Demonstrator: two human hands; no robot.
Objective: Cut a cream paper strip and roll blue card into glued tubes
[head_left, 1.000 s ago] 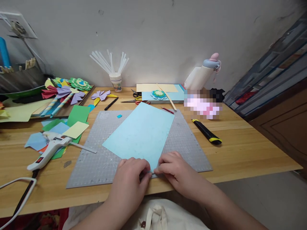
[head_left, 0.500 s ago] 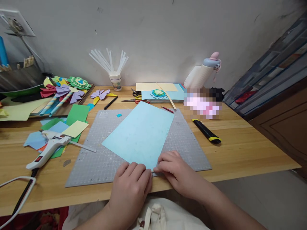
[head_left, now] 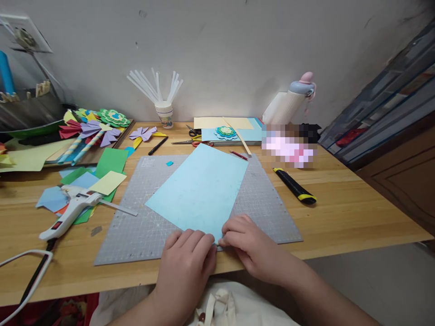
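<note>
A sheet of light blue paper [head_left: 200, 190] lies at a slant on the grey cutting mat [head_left: 125, 235], one corner pointing toward me. At that near corner my left hand [head_left: 190, 260] has its fingers curled down on the paper's edge. My right hand [head_left: 248, 246] pinches the same corner from the other side, its fingertips close to the left ones. The corner itself is mostly hidden under my fingers, so I cannot tell how far it is folded or rolled. A small blue paper scrap [head_left: 170, 163] rests on the mat's upper left.
Left of the mat lies a white glue gun [head_left: 73, 208] on coloured paper scraps, its nozzle side near the mat. A black and yellow utility knife [head_left: 295, 186] is at the right. Behind are scissors [head_left: 183, 142], a red pencil [head_left: 239, 155], a black pen [head_left: 158, 145] and a cup of straws [head_left: 164, 115].
Both hands stay at the paper's near corner, with only a very slight shift of the fingers. The whole view has moved a little.
</note>
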